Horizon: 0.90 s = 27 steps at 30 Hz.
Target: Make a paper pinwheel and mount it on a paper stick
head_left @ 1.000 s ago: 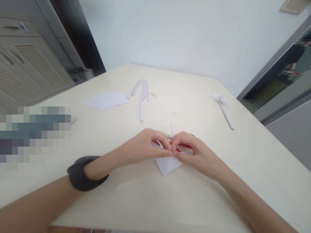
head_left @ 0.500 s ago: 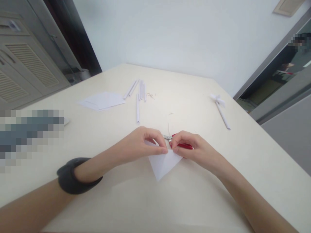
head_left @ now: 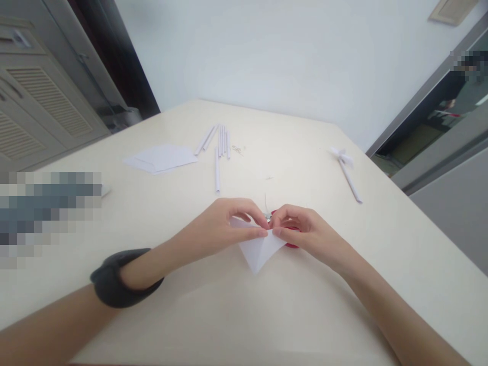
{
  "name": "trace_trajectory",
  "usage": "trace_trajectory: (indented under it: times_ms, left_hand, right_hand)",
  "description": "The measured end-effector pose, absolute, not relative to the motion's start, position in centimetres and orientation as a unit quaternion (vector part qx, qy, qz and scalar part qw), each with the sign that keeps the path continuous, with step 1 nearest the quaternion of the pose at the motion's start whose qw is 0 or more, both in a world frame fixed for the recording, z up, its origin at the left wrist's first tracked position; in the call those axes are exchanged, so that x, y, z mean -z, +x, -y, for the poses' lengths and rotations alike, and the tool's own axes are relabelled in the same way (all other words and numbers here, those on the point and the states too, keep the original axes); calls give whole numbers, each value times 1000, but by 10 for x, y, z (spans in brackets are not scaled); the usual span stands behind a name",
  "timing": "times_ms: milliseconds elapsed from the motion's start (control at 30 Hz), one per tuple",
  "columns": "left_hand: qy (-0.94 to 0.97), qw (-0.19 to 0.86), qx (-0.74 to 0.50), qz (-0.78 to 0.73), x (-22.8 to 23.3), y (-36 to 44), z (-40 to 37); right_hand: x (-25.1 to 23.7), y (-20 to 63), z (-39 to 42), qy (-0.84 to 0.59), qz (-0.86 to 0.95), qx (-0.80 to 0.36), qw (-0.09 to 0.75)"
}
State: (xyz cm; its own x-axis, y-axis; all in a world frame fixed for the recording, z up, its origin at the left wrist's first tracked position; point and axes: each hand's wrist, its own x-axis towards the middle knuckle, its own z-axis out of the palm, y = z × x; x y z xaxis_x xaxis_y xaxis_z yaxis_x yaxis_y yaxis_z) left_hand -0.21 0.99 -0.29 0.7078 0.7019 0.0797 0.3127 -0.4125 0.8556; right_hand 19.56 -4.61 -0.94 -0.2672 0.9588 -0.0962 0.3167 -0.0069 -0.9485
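Both hands pinched the folded paper (head_left: 261, 250) at its top edge, left hand (head_left: 229, 223) and right hand (head_left: 301, 231) meeting fingertip to fingertip, its point aimed toward the person.

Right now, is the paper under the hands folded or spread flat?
Folded: the white paper forms a triangle pointing toward the camera, with a centre crease, pinched by both hands.

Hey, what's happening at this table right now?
A person is working a folded white paper piece on a cream table. The left hand and right hand both pinch its top edge where their fingertips meet. Red-handled scissors lie under the right hand. Farther back lie rolled paper sticks, a stack of paper sheets and a finished paper pinwheel.
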Motion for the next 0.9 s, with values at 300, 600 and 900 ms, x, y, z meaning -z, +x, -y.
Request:
trace_trajectory:
  times_ms: [300,600,900]
  left_hand:
    - [887,190,-329,-260,5,0,-6]
    - [891,205,-295,-278,3,2,-3]
    - [855,278,-290,-326,2,0,0]
  right_hand:
    - [8,195,46,-526,662,-397,357]
    - [9,187,50,-524,674,-367,370]
    - [6,192,48,-521,666,-392,362]
